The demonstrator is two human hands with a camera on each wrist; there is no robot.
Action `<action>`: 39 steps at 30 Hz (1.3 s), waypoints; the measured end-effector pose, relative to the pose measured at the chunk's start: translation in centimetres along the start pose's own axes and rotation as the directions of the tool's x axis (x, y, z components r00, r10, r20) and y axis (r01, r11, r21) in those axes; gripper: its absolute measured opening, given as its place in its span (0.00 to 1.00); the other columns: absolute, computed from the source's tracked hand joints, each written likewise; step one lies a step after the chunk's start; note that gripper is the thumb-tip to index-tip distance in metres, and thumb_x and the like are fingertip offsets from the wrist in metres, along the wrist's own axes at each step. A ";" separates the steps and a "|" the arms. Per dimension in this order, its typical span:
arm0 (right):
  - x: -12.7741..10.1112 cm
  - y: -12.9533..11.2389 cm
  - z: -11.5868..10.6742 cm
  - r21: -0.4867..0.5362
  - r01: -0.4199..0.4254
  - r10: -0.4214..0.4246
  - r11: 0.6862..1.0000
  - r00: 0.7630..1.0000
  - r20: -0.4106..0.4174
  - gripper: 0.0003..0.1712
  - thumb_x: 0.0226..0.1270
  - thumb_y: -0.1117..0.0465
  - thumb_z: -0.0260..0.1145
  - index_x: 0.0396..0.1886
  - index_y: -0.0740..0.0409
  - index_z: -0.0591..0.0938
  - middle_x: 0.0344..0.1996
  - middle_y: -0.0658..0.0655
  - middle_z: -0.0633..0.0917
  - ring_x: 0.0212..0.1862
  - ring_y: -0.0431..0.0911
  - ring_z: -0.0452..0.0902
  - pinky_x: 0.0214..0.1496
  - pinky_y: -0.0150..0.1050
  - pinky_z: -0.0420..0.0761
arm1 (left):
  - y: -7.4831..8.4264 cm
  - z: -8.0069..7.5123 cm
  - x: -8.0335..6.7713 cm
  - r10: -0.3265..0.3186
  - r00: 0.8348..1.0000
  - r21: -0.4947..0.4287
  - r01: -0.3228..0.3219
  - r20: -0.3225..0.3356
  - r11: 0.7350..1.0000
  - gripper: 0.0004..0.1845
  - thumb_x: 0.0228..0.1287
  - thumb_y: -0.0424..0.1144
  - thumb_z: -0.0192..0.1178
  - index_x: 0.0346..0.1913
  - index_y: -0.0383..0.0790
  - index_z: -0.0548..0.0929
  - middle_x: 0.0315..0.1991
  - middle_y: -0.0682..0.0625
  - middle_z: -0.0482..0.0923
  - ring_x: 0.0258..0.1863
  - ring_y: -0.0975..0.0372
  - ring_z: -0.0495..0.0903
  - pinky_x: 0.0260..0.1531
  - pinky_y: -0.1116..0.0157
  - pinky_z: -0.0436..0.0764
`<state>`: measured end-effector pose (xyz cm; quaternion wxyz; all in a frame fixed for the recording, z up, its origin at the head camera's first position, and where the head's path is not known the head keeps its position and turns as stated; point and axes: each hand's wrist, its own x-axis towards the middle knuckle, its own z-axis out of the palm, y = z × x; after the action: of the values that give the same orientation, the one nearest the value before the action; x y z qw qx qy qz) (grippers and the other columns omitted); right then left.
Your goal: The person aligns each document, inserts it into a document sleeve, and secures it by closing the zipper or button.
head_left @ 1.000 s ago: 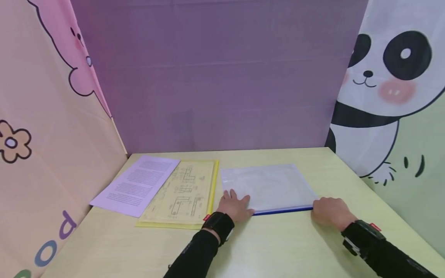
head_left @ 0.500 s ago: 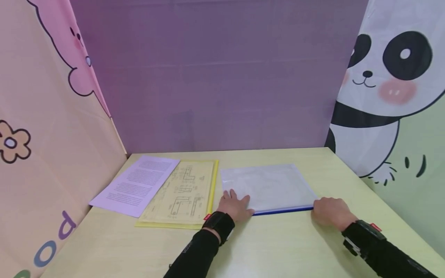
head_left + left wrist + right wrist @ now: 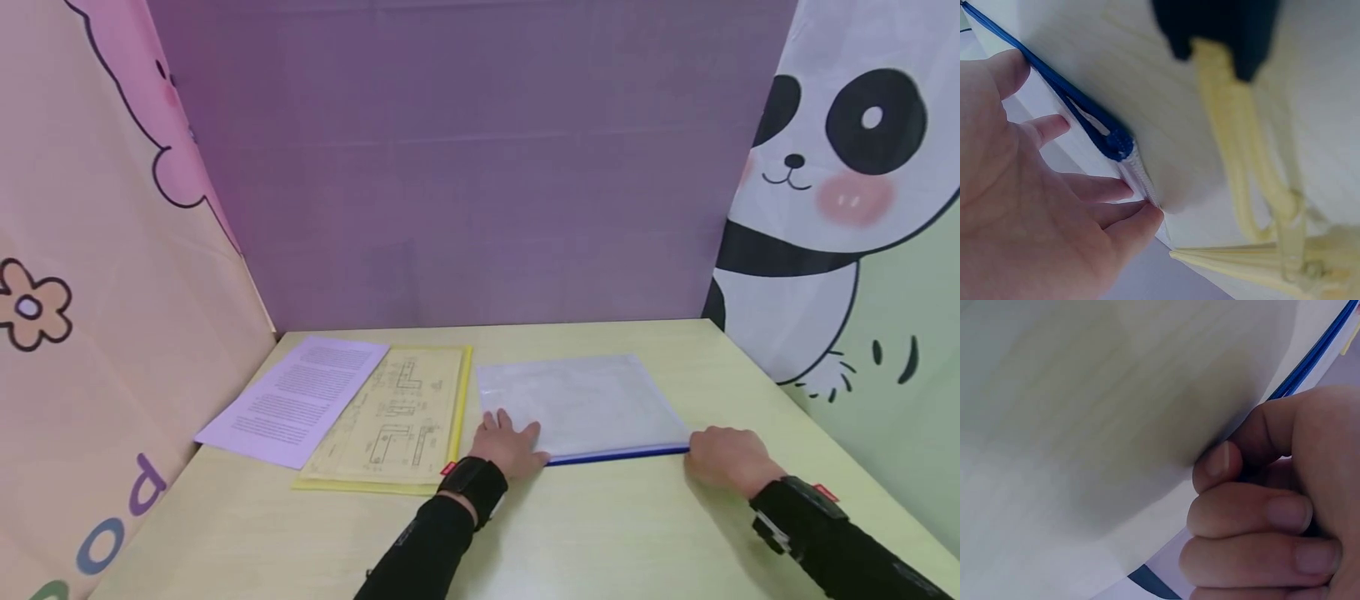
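Both hands bracket the clear zip pouch [image 3: 581, 406] low in frame: left hand [image 3: 510, 442] flat on its corner, right hand [image 3: 723, 457] seemingly pinching the blue zip's far end.

On the table [image 3: 600, 533] three flat things lie in a row — a printed sheet [image 3: 296, 398] at nine o'clock, a drawing folder [image 3: 397, 417] just beside it, partly under its edge, then a zip pouch [image 3: 581, 404] at three o'clock. The left hand [image 3: 510, 446] rests on the pouch's near left corner — the right hand [image 3: 723, 458] at its near right corner.
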<state>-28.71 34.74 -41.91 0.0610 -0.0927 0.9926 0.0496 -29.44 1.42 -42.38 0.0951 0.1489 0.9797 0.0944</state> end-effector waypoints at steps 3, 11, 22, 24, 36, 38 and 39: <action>-0.1 0.3 0.0 0.012 -0.007 0.006 1.000 1.000 0.018 0.11 0.68 0.60 0.57 0.29 0.62 0.78 0.25 0.57 0.77 0.28 0.51 0.70 0.31 0.50 0.76 | 0.0 0.1 0.1 0.002 1.000 0.005 -0.002 -0.001 1.000 0.32 0.75 0.63 0.51 0.77 0.59 0.67 0.78 0.34 0.56 0.77 0.39 0.54 0.74 0.46 0.57; -0.2 0.0 -0.2 0.014 0.012 -0.012 1.000 1.000 -0.015 0.10 0.68 0.61 0.57 0.28 0.61 0.78 0.23 0.56 0.76 0.26 0.50 0.70 0.28 0.48 0.75 | 0.0 -0.1 0.0 0.002 1.000 -0.003 -0.002 -0.002 1.000 0.32 0.74 0.63 0.52 0.77 0.58 0.68 0.78 0.34 0.56 0.77 0.39 0.54 0.74 0.46 0.57; 0.8 -2.2 -0.5 -0.012 -0.036 0.034 0.999 0.988 -0.149 0.14 0.69 0.59 0.62 0.30 0.66 0.82 0.28 0.62 0.77 0.32 0.57 0.71 0.34 0.55 0.78 | -0.1 0.1 0.3 0.012 1.000 0.022 -0.012 -0.009 1.000 0.32 0.74 0.63 0.53 0.76 0.58 0.69 0.77 0.34 0.58 0.76 0.39 0.56 0.74 0.46 0.58; 0.9 -3.3 -0.7 0.003 -0.048 0.048 0.999 0.982 -0.182 0.15 0.69 0.58 0.61 0.28 0.66 0.81 0.27 0.63 0.76 0.32 0.59 0.71 0.35 0.57 0.78 | -0.1 0.1 0.3 0.012 1.000 0.023 -0.012 -0.008 1.000 0.32 0.73 0.64 0.53 0.76 0.58 0.69 0.77 0.34 0.58 0.76 0.39 0.56 0.74 0.46 0.58; 1.7 -11.4 -0.7 0.192 -0.066 0.081 0.979 0.994 -0.067 0.32 0.75 0.38 0.57 0.31 0.65 0.83 0.27 0.61 0.80 0.33 0.55 0.76 0.38 0.52 0.78 | -0.2 0.1 0.0 0.028 0.999 0.042 -0.027 -0.033 0.999 0.32 0.73 0.65 0.53 0.75 0.58 0.70 0.75 0.35 0.61 0.74 0.40 0.59 0.73 0.47 0.60; 1.9 -12.1 -0.5 0.178 -0.052 0.064 0.983 0.996 -0.059 0.35 0.75 0.35 0.56 0.28 0.63 0.84 0.25 0.59 0.80 0.31 0.53 0.76 0.38 0.51 0.78 | -0.2 0.0 -0.1 0.031 0.999 0.053 -0.029 -0.041 0.998 0.32 0.73 0.65 0.53 0.75 0.58 0.70 0.75 0.36 0.61 0.73 0.41 0.61 0.72 0.47 0.61; 2.0 -12.5 -0.5 0.165 -0.044 0.053 0.985 0.997 -0.054 0.37 0.75 0.34 0.54 0.28 0.63 0.85 0.24 0.58 0.81 0.31 0.52 0.76 0.38 0.50 0.79 | -0.2 0.0 -0.1 0.034 0.998 0.061 -0.031 -0.047 0.998 0.32 0.73 0.65 0.53 0.74 0.58 0.71 0.74 0.35 0.62 0.72 0.41 0.61 0.72 0.47 0.61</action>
<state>-28.36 22.13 -42.81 0.0381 -0.0645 0.9966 -0.0335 -29.40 1.23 -42.44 0.0656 0.1653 0.9816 0.0699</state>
